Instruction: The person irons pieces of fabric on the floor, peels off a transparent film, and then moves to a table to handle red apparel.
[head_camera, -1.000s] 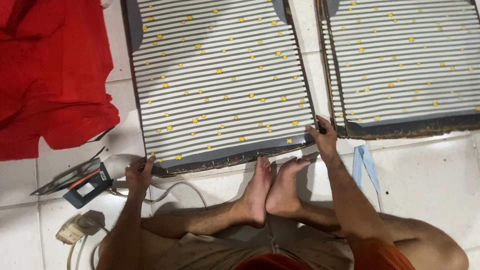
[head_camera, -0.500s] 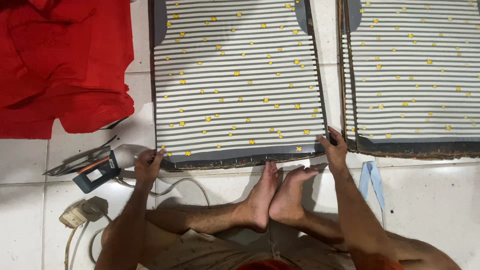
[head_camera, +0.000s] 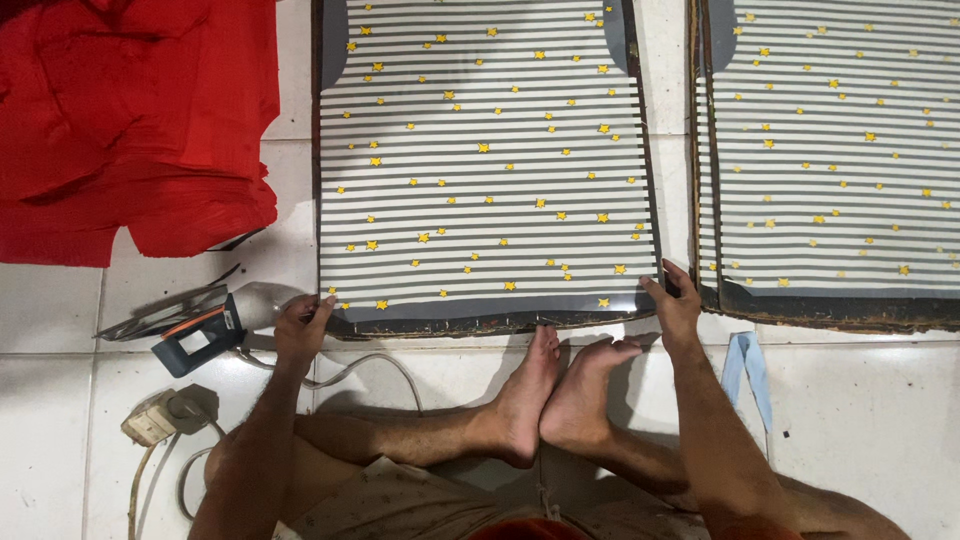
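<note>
Item: I note left hand (head_camera: 303, 325) and right hand (head_camera: 672, 303) now pinching the striped sheet (head_camera: 485, 170) by its near corners, squared up since a second ago.

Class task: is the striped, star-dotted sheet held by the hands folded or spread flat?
Spread flat: the striped sheet lies unfolded on its board, left hand and right hand at its bottom corners.

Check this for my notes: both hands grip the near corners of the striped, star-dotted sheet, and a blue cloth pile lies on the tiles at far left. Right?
Not quite. The head view shows the cloth pile is red, not blue. The left hand and right hand do hold the striped sheet's near corners.
</note>
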